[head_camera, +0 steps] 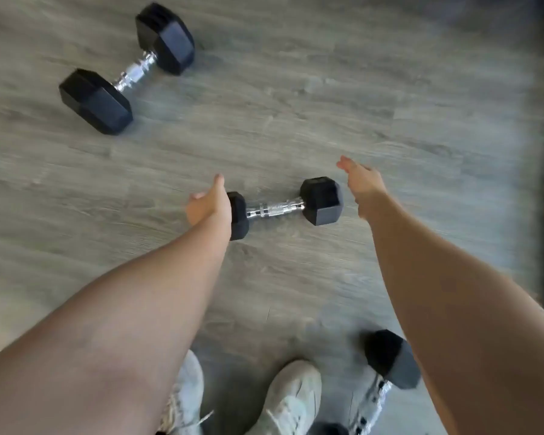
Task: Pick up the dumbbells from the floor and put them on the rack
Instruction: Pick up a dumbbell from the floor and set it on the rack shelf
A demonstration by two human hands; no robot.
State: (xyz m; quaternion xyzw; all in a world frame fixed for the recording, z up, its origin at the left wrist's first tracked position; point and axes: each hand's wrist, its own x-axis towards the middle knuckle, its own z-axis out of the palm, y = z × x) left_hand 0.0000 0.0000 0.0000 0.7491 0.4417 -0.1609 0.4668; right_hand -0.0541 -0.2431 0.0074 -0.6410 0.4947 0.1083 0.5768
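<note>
Floor: a grey wood-grain plank floor filled the view, with a dark strip along its right edge.
Small dumbbell: a small black hexagonal-headed dumbbell with a chrome knurled handle lay on the floor at the centre, its handle running roughly left to right, the right head slightly farther from the person.
Large dumbbell: a bigger black hex dumbbell with a chrome handle lay on the floor at the upper left, set diagonally, well apart from the small one.
Near dumbbell: a third black hex dumbbell with a chrome handle lay at the lower right, just beside the right shoe and partly hidden by the right forearm.
Left hand: the bare left hand reached down in front of the small dumbbell's left head, thumb raised, fingers loosely spread and holding nothing; whether it touched the head could not be told.
Right hand: the bare right hand hovered just right of the small dumbbell's right head, fingers extended and empty, apart from the weight.
Shoes: two pale grey sneakers stood on the floor at the bottom edge, toes pointing towards the small dumbbell.
Rack: not in view.
</note>
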